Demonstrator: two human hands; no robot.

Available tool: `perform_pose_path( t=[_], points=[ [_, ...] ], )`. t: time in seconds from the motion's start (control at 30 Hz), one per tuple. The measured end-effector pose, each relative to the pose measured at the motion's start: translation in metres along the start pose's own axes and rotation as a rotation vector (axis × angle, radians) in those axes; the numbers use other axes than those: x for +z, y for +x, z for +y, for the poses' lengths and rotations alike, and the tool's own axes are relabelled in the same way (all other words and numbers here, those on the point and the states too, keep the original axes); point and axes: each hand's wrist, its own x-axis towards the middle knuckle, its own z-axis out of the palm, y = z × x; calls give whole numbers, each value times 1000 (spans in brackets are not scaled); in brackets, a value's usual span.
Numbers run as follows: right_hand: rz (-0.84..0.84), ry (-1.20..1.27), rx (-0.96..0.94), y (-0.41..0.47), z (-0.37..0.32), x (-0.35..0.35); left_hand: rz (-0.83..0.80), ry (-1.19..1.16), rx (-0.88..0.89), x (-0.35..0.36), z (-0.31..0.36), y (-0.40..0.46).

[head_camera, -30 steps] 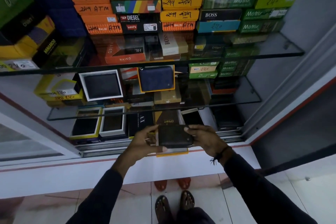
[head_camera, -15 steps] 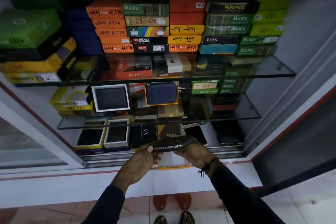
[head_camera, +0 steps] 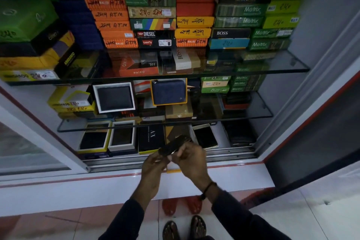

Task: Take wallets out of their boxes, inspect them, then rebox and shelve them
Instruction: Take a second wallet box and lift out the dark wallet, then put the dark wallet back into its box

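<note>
Both hands are raised before the bottom shelf of the glass-shelved cabinet (head_camera: 288,68); the left hand (head_camera: 153,165) grips the lower end of a dark zip wallet (head_camera: 175,145), held tilted; the right hand (head_camera: 191,159) pinches its near edge; an open yellow-edged box (head_camera: 173,169) lies just beneath, mostly hidden.

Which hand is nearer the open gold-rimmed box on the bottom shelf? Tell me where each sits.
Right. The right hand is just below and left of the gold-rimmed box, nearly touching its corner; the left hand is farther left and lower.
</note>
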Motion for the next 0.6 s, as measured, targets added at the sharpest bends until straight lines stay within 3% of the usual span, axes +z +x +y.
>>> perform_pose_path(
  t=[0.23,0.33,0.47,0.6],
  points=[
    [-46,-83,7,2,7,-22,-11,-97,-16,-6,-7,-1],
    [-53,107,80,25,2,-62,-55,-149,9,-17,-4,5],
    [-135,259,128,39,-4,-106,-226,-204,-3,-19,6,7],
    [-246,337,262,48,20,-95,-462,-212,-57,4,21,-3]
  ],
)
